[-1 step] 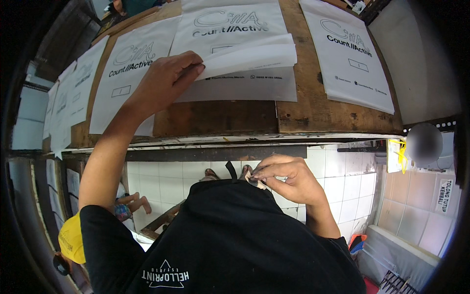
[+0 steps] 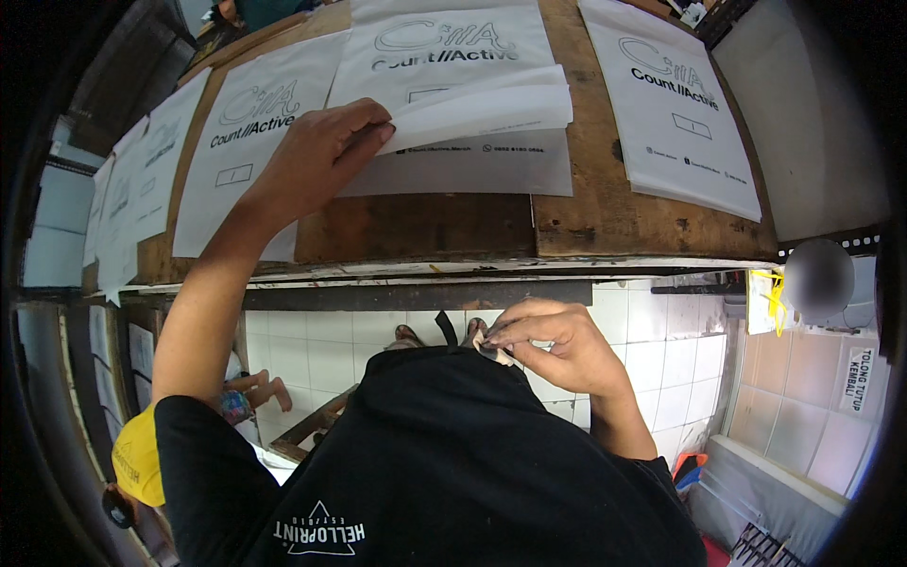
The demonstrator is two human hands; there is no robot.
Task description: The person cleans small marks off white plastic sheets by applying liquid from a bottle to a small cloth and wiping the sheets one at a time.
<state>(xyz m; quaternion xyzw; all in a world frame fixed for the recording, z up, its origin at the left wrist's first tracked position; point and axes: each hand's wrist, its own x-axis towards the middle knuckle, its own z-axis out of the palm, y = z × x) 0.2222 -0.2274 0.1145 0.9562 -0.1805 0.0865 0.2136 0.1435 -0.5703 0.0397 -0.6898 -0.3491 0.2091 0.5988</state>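
Observation:
My left hand (image 2: 335, 151) is over the wooden table, its thumb and fingers closed on the near edge of a white printed plastic bag (image 2: 482, 104). That edge is raised and folded back, with another printed bag (image 2: 472, 170) showing flat beneath it. Close to my body, off the table's front edge, my right hand (image 2: 557, 345) pinches a small crumpled pale piece (image 2: 496, 354), maybe cloth; its kind is unclear. A flat printed bag (image 2: 255, 142) lies left of the lifted one. On the right is a further stack of printed bags (image 2: 680, 113).
The worn wooden table (image 2: 416, 227) spans the view, with more printed bags (image 2: 161, 170) along its left. Below are a tiled floor (image 2: 312, 340) and a wooden frame (image 2: 316, 420). A person in a yellow garment (image 2: 140, 458) is at lower left. A grey panel (image 2: 812, 113) borders the right.

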